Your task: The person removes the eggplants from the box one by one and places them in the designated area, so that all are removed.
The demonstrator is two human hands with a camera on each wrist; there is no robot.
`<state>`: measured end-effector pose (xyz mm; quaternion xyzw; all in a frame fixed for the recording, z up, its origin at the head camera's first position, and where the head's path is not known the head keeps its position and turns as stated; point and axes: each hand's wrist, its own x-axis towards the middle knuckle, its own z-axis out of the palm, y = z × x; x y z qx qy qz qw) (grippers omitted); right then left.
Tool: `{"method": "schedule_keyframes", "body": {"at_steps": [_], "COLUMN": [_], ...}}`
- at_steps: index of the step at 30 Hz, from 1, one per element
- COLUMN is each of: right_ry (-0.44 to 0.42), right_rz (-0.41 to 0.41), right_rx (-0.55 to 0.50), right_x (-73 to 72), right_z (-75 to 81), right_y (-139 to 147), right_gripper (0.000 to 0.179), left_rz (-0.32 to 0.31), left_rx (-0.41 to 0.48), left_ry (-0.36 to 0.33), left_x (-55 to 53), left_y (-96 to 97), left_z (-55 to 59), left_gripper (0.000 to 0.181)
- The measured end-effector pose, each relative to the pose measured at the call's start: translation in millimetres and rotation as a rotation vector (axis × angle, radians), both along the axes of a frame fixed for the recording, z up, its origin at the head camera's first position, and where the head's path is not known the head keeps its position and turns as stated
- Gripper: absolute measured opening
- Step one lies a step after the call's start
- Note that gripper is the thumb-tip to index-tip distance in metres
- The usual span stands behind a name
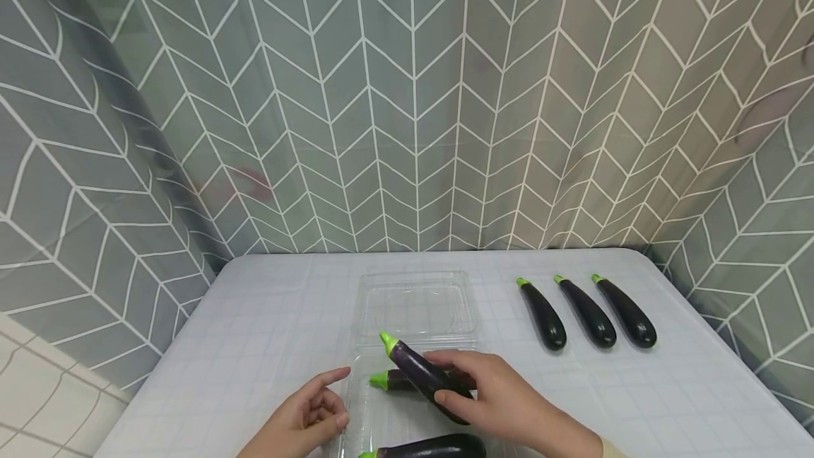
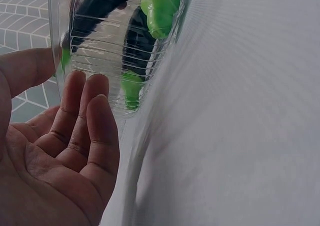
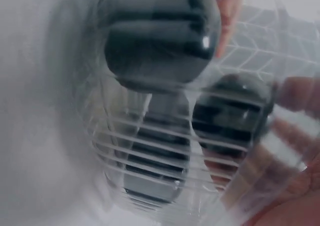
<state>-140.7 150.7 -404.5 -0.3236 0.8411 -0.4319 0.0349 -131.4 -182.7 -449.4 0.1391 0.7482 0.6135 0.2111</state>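
Observation:
Between thumb and fingers my right hand [image 1: 502,394] grips a dark purple eggplant [image 1: 416,367], tilted with its green stem up and to the left. It hangs over a clear plastic clamshell container [image 1: 369,419]. Inside lie two more: a rear eggplant [image 1: 399,379], partly hidden under the held one, and a front eggplant [image 1: 439,447], cut off by the view's lower edge. Beside the container's left wall is my left hand [image 1: 305,412], its fingers loosely bent and holding nothing. In the left wrist view, its fingertips [image 2: 97,103] are right at the ribbed clear wall.
The container's open lid [image 1: 416,306] lies flat behind its base. To the right, three eggplants [image 1: 585,313] lie in a slanted row on the white table [image 1: 280,316]. A patterned grey curtain [image 1: 413,126] stands behind the table and along its sides.

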Motion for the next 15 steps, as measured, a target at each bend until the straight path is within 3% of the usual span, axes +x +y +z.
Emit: {"method": "schedule_keyframes", "body": {"at_steps": [7, 15], "right_ry": [0.078, 0.065], "right_rz": [-0.048, -0.092], "right_rx": [-0.006, 0.006], "right_x": [0.3, 0.0], "right_z": [0.9, 9.5], "right_y": [2.8, 9.3], "right_gripper": [0.04, 0.04], "left_rz": [-0.006, -0.017], "left_rx": [0.013, 0.022], "left_ry": [0.018, 0.029], "left_x": [1.9, 1.9], "left_y": [-1.7, -1.7], "left_z": [-1.3, -1.4], "left_gripper": [0.068, 0.067]}}
